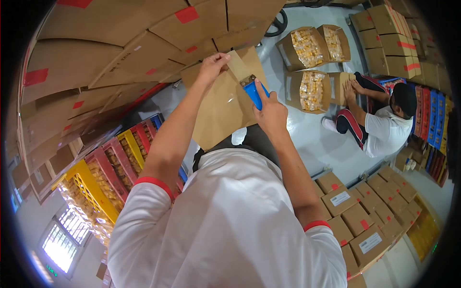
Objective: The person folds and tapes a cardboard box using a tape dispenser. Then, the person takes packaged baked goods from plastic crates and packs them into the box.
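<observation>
In front of my body is a flattened-looking brown cardboard box (216,113), with a shiny spot on its surface. My left hand (212,68) is closed, its fingertips pinching the end of a tan strip (238,65); whether that is tape or a cardboard edge I cannot tell. The strip runs to the dark metal head of a blue-handled tool (253,93). My right hand (272,114) is wrapped round the handle, index finger stretched along it. The tool's head lies against or just above the cardboard; the exact contact is hidden.
Stacked cartons (129,53) rise at the left. Colored crates (98,185) stand below them. Open boxes of packaged yellow items (312,91) sit on the floor at right, near a crouching person (388,120) with hands on a box. More sealed cartons (357,218) are at lower right.
</observation>
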Demonstrator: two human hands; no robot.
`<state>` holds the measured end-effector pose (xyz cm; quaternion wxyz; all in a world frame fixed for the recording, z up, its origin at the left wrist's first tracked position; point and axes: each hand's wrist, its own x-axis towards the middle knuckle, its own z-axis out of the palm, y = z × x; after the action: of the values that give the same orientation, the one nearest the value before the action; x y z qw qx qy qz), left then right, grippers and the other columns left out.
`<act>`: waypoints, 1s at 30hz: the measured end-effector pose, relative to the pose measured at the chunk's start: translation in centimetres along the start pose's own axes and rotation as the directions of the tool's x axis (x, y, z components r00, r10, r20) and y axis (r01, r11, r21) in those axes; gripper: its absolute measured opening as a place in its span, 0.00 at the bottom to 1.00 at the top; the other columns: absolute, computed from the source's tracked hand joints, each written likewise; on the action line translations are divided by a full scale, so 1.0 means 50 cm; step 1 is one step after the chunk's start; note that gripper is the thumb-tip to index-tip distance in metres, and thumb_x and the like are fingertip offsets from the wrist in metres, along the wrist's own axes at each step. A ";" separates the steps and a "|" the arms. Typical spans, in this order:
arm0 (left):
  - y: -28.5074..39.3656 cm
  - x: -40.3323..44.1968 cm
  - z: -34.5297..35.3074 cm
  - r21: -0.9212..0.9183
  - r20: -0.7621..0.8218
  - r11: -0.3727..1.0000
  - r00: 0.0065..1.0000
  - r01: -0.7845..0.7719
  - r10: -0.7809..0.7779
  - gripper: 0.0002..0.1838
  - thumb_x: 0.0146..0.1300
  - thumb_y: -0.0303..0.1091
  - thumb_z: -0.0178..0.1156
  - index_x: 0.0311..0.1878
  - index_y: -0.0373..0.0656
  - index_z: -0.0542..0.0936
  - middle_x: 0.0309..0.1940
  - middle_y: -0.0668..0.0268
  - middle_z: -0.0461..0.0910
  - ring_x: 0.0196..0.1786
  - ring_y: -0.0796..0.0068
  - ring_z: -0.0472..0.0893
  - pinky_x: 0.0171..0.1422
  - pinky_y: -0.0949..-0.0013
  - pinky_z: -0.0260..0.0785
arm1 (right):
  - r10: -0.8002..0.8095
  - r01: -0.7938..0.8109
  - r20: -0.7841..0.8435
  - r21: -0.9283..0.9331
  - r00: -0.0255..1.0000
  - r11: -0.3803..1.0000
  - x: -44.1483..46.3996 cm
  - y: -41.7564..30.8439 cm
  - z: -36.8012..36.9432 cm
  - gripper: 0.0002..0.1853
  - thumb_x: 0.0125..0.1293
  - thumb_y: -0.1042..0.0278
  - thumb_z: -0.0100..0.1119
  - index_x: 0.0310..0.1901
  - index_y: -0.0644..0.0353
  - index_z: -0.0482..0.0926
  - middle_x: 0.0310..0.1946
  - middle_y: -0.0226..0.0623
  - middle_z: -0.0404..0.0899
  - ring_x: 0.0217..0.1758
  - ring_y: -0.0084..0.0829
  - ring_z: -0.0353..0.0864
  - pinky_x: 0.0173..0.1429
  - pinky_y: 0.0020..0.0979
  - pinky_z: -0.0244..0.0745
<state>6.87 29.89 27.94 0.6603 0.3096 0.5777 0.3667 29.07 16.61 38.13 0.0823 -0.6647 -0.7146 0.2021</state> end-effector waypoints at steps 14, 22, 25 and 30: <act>-0.121 0.061 -0.051 0.630 -0.083 0.777 0.993 -0.012 0.083 0.27 0.74 0.42 0.63 0.70 0.38 0.75 0.49 0.52 0.88 0.54 0.63 0.86 0.62 0.63 0.77 | -0.031 0.032 0.024 -0.070 0.999 0.997 0.017 -0.017 0.021 0.47 0.59 0.64 0.71 0.80 0.36 0.63 0.37 0.46 0.75 0.28 0.46 0.85 0.34 0.44 0.83; 0.002 -0.057 0.053 0.784 0.016 0.604 0.977 -0.144 0.212 0.29 0.80 0.53 0.46 0.69 0.39 0.78 0.60 0.51 0.85 0.64 0.50 0.81 0.69 0.54 0.70 | -0.026 0.025 -0.038 -0.033 0.999 0.999 0.009 -0.008 0.042 0.49 0.57 0.64 0.73 0.81 0.31 0.61 0.38 0.44 0.73 0.28 0.45 0.84 0.32 0.41 0.81; -0.013 -0.042 0.045 0.789 -0.004 0.599 0.974 -0.135 0.224 0.32 0.81 0.55 0.47 0.65 0.34 0.79 0.54 0.47 0.87 0.61 0.53 0.84 0.68 0.57 0.71 | -0.016 0.016 -0.007 -0.025 1.000 1.000 0.007 -0.008 0.041 0.49 0.58 0.62 0.73 0.81 0.33 0.60 0.39 0.44 0.73 0.30 0.44 0.85 0.33 0.42 0.82; -0.042 -0.033 0.019 -0.064 -0.002 0.992 0.994 -0.106 0.106 0.29 0.83 0.53 0.43 0.62 0.35 0.81 0.51 0.57 0.88 0.55 0.70 0.84 0.63 0.66 0.73 | -0.003 0.002 -0.047 -0.026 0.999 1.000 0.006 -0.001 0.046 0.50 0.58 0.62 0.74 0.81 0.32 0.59 0.39 0.44 0.73 0.30 0.44 0.84 0.34 0.41 0.82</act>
<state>7.97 27.37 27.21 0.6497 0.3188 0.5481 0.4193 28.10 16.46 36.03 0.0906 -0.6694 -0.7158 0.1769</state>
